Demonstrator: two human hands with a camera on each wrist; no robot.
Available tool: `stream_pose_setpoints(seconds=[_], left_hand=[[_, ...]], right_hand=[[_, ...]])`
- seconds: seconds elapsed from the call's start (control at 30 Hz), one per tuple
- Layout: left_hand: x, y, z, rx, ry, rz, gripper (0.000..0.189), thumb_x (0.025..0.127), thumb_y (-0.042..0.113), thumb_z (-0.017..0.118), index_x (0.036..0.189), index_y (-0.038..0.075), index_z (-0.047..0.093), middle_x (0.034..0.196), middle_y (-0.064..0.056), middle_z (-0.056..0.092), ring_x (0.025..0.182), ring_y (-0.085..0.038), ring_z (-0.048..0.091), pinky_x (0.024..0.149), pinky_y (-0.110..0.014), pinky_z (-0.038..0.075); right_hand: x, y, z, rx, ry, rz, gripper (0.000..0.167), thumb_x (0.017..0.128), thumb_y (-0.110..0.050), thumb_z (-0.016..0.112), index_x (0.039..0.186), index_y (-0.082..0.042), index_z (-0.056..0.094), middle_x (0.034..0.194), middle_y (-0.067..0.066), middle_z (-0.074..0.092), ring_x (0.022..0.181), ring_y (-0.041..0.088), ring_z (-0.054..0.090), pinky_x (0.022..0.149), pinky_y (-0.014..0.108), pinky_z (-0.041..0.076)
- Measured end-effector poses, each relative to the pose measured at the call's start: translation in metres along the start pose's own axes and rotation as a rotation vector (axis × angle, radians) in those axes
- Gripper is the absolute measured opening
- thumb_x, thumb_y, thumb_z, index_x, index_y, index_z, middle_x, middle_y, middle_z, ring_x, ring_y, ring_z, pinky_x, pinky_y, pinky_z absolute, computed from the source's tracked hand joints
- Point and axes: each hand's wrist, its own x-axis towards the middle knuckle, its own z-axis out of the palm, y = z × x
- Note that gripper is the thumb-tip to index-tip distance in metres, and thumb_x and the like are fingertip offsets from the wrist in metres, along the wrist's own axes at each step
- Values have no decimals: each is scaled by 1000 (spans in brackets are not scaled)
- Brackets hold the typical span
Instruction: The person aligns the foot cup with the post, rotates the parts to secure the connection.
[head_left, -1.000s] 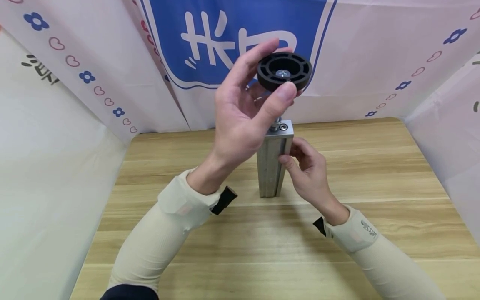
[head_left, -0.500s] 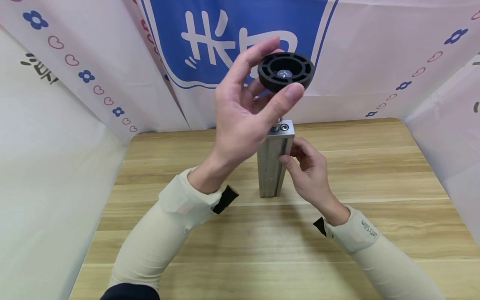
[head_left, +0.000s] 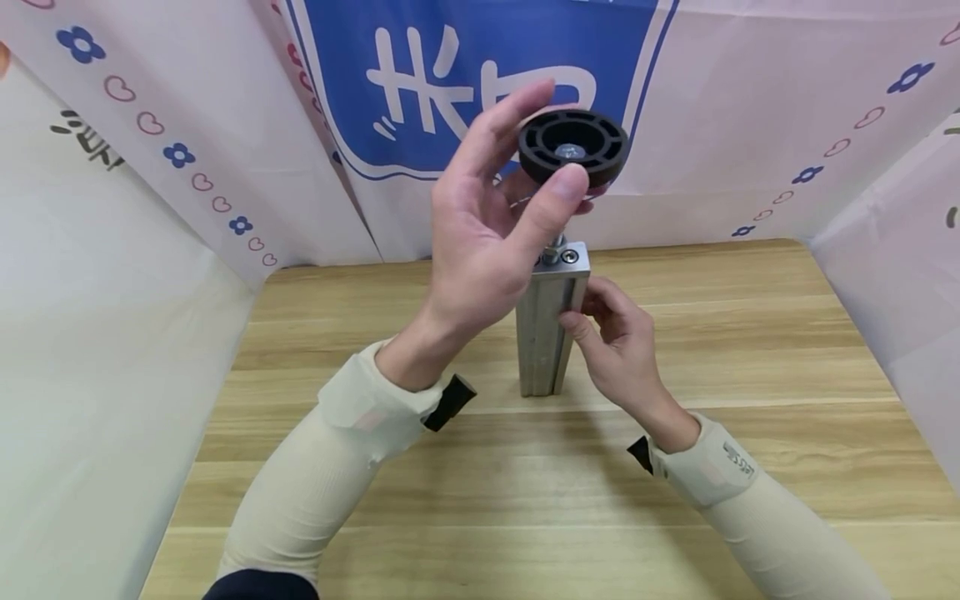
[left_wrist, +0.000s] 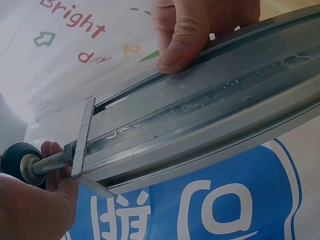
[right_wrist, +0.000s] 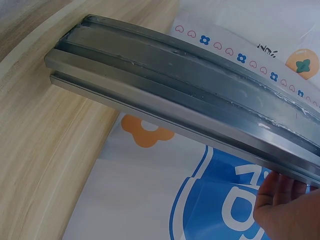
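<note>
**Wood-grain tabletop (head_left: 480,517), printed cloth backdrop (head_left: 750,125): foot at upper end of upright profile**

Step in hand, as judged: the round black foot (head_left: 573,132) is being turned on its threaded stem (left_wrist: 51,162) at the upper end of the aluminium profile (head_left: 543,333). Direction of turn cannot be told.

Position: the foot sits above the end plate (left_wrist: 84,137), apart from it, with the stem between. A nut (left_wrist: 70,151) on the stem lies next to the plate. The profile stands upright on the tabletop, in front of the backdrop.

Grip state: the left grip (head_left: 487,218) is curled around the foot, thumb on the near rim. The right grip (head_left: 618,337) holds the side of the profile between thumb and fingers.

Next move, as judged: hold the profile steady with the right grip; relax the left grip, re-seat its fingers on the rim and rotate again, keeping the stem square to the plate.

Visible count:
- black foot: 1, with 1 bolt head (head_left: 570,152) at its centre
- threaded stem: 1
- nut at the plate: 1
- end plate: 1, with 1 recessed screw (head_left: 570,256) plain to see and what looks like another, partly covered
- aluminium profile: 1
- hands: 2
- pale sleeves (head_left: 288,500): 2
</note>
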Motion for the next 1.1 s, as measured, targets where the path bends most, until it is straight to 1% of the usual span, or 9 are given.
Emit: stream_pose_setpoints(seconds=[0.13,0.2,0.27,0.43,0.53,0.67,0.8,1.1], left_hand=[[0,-1,0,-26,-8,4,54,97,-11,53,149,-16,39,138,-33,58,98,-31,76,87,-49,65],[0,-1,0,-28,-10,4,54,97,-11,53,149,-16,39,139,-33,58,100,-34,75,87,-50,65],[0,-2,0,-22,-16,16,57,96,-10,55,150,-16,37,141,-35,57,102,-34,75,87,-50,65],[1,-2,0,-1,-15,28,65,91,-11,61,151,-16,36,144,-34,53,113,-34,72,97,-50,63],[2,-2,1,16,-8,29,68,88,-12,64,150,-16,37,144,-31,52,114,-35,71,99,-51,61],[3,-1,3,23,10,8,70,86,-15,68,149,-14,39,141,-25,52,110,-35,72,97,-50,62],[3,0,3,22,30,-16,69,86,-16,68,149,-13,40,139,-20,52,111,-35,72,99,-48,62],[3,0,2,32,22,-16,67,89,-15,65,150,-13,37,138,-24,53,115,-37,72,103,-47,60]], right_hand=[[0,0,0,-4,-1,4,58,99,-33,68,124,18,60,106,-10,68,91,8,61,80,20,53],[-1,0,0,-6,-3,2,58,99,-33,67,125,18,60,106,-10,68,91,8,61,80,20,53],[-1,1,0,-4,-3,-3,58,99,-33,68,125,18,60,106,-10,68,92,8,61,82,20,54],[0,1,0,3,-3,-18,57,98,-32,69,124,18,61,106,-10,68,93,8,62,84,20,54],[0,0,0,2,-2,-21,57,98,-33,69,123,18,61,105,-10,68,92,8,62,83,20,54],[-1,0,0,2,0,-19,57,98,-32,69,123,18,61,105,-10,68,92,8,62,83,20,54],[-1,0,0,0,-1,-15,57,98,-33,69,124,18,61,106,-10,68,92,8,62,84,20,55],[-1,1,0,-5,0,-7,60,98,-35,68,123,18,61,106,-12,68,93,7,62,85,20,55]])
